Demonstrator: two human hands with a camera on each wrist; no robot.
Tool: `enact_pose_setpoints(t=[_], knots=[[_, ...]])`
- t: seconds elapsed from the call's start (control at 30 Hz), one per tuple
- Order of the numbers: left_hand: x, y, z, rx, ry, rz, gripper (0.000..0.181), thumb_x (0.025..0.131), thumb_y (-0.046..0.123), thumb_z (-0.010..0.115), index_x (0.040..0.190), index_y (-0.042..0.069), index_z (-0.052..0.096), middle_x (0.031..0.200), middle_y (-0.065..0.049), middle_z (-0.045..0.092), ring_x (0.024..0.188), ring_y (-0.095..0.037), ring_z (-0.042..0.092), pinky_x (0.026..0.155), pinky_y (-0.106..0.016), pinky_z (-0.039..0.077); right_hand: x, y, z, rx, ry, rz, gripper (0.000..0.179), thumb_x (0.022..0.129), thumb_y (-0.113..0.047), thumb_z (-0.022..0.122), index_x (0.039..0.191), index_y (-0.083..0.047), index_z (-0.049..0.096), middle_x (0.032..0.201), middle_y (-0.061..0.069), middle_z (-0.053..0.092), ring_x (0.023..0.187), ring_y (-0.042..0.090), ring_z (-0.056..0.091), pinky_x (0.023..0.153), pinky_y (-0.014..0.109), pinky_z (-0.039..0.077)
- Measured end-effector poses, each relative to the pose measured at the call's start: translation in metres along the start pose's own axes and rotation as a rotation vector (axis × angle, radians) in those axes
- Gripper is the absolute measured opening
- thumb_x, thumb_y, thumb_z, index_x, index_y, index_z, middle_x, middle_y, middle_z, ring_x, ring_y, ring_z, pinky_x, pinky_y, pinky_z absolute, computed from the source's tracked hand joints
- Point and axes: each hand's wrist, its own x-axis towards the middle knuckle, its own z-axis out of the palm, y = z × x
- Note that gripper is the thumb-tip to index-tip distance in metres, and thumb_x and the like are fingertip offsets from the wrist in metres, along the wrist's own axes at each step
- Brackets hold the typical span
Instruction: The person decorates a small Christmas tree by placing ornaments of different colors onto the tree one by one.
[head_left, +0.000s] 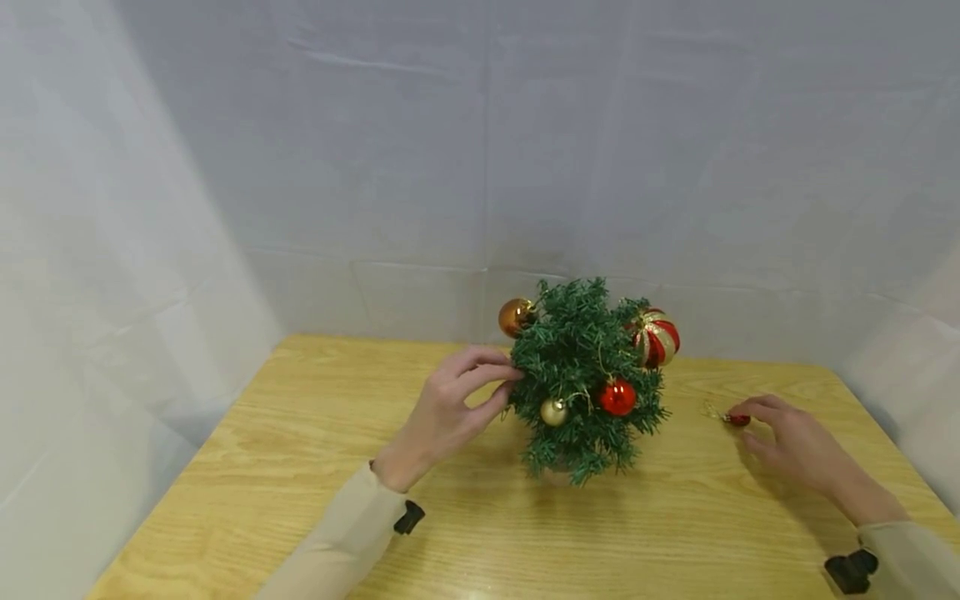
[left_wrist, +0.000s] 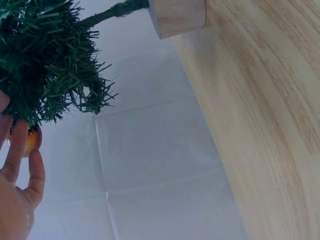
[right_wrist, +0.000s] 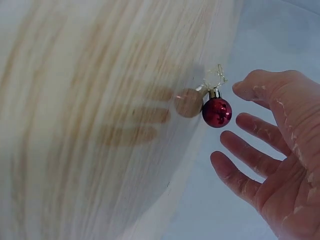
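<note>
A small green Christmas tree (head_left: 573, 358) stands on the table. My left hand (head_left: 465, 396) touches the needles at its left side; in the left wrist view the visible fingers (left_wrist: 18, 145) are nearly straight, with some fingertips lost in the foliage. Just above that hand hangs an orange-gold ball (head_left: 516, 317). On the table at the right lies a small dark red ball ornament (right_wrist: 217, 112) with a gold cap and a gold string loop. My right hand (head_left: 798, 446) is beside it, thumb and fingers spread apart around empty space close to the ball.
On the tree hang a red ball (head_left: 617, 397), a small pale gold ball (head_left: 553, 412) and a red-and-gold striped ball (head_left: 656, 337). The tree's wooden block base (left_wrist: 180, 16) rests on the wooden table (head_left: 315, 467). A white sheet (head_left: 420, 167) hangs behind.
</note>
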Motion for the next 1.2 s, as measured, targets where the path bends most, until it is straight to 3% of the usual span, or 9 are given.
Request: enact_pose_setpoints(t=[0.4, 0.63, 0.9, 1.03, 1.2], knots=[[0.0, 0.0, 0.002, 0.003, 0.008, 0.038, 0.018, 0.086, -0.003, 0.074, 0.101, 0.006, 0.078, 0.106, -0.008, 0.071, 0.096, -0.02, 0.069, 0.084, -0.034, 0.058, 0.002, 0.004, 0.002, -0.012, -0.018, -0.005, 0.026, 0.085, -0.004, 0.078, 0.111, -0.003, 0.074, 0.11, 0.016, 0.069, 0.097, 0.04, 0.069, 0.079, 0.056, 0.057], [-0.003, 0.005, 0.003, 0.031, 0.012, 0.077, 0.017, 0.086, -0.001, 0.075, 0.1, 0.006, 0.079, 0.104, -0.008, 0.072, 0.095, -0.02, 0.069, 0.086, -0.035, 0.057, 0.004, 0.006, 0.001, 0.001, -0.059, 0.027, 0.031, 0.087, -0.005, 0.076, 0.117, 0.0, 0.071, 0.119, 0.026, 0.066, 0.102, 0.046, 0.067, 0.082, 0.059, 0.056], [-0.001, 0.018, 0.007, 0.112, 0.036, 0.188, 0.015, 0.09, 0.006, 0.073, 0.103, 0.01, 0.079, 0.098, -0.003, 0.074, 0.087, -0.015, 0.069, 0.076, -0.032, 0.057, 0.009, 0.006, 0.001, 0.025, -0.104, 0.041, 0.026, 0.089, -0.006, 0.074, 0.114, -0.002, 0.073, 0.117, 0.023, 0.069, 0.102, 0.046, 0.068, 0.082, 0.058, 0.057], [-0.001, 0.027, 0.01, 0.154, 0.058, 0.229, 0.014, 0.095, 0.011, 0.069, 0.105, 0.012, 0.08, 0.096, -0.002, 0.074, 0.083, -0.013, 0.067, 0.071, -0.03, 0.053, 0.01, 0.006, 0.003, 0.025, -0.122, 0.052, 0.024, 0.088, -0.007, 0.075, 0.111, -0.003, 0.074, 0.112, 0.019, 0.07, 0.097, 0.039, 0.069, 0.079, 0.053, 0.059], [-0.002, 0.037, 0.013, 0.207, 0.064, 0.234, 0.013, 0.096, 0.013, 0.07, 0.103, 0.013, 0.081, 0.096, 0.0, 0.074, 0.083, -0.011, 0.068, 0.073, -0.028, 0.053, 0.01, 0.009, 0.008, -0.004, -0.123, 0.038, 0.02, 0.085, -0.006, 0.079, 0.105, -0.005, 0.076, 0.103, 0.01, 0.07, 0.082, 0.017, 0.066, 0.068, 0.033, 0.057]])
